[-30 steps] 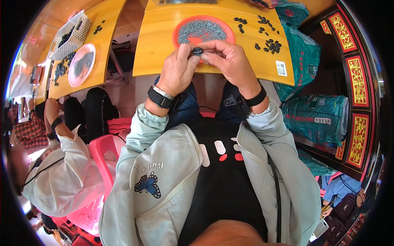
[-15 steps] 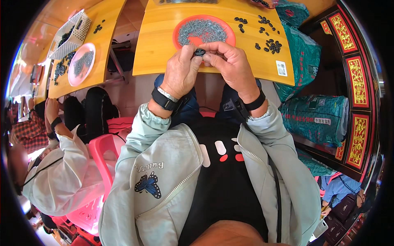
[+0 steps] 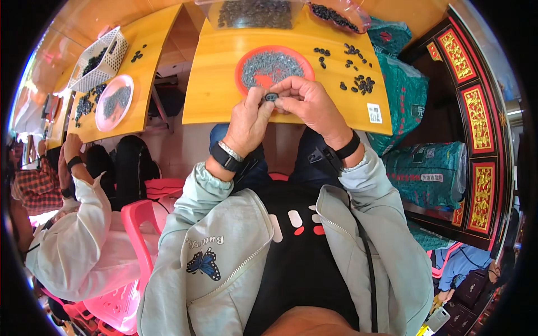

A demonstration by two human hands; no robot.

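Between my two hands is a small black oval piece (image 3: 271, 97), pinched at its edges by the fingertips. My left hand (image 3: 250, 122) grips it from the left with thumb and finger. My right hand (image 3: 312, 107) holds its other side with thumb and forefinger. Just beyond them lies a red round plate (image 3: 242, 65) heaped with thin grey metal pins (image 3: 274, 64), its red bottom showing at the near side. To the right of the plate, small black oval pieces (image 3: 364, 85) lie in loose groups on the yellow table (image 3: 216, 84).
A clear bin (image 3: 255, 14) of dark pieces and a pink tray (image 3: 339, 15) stand at the back. Green sacks (image 3: 426, 173) line the right side beside a carved panel (image 3: 476, 106). At left, a person in white (image 3: 84, 246) sits by another table with a white basket (image 3: 101, 61).
The view has tilted up, so the far bin and pink tray show more fully. Both hands still hold the black oval piece, now turned with its flatter face more visible.
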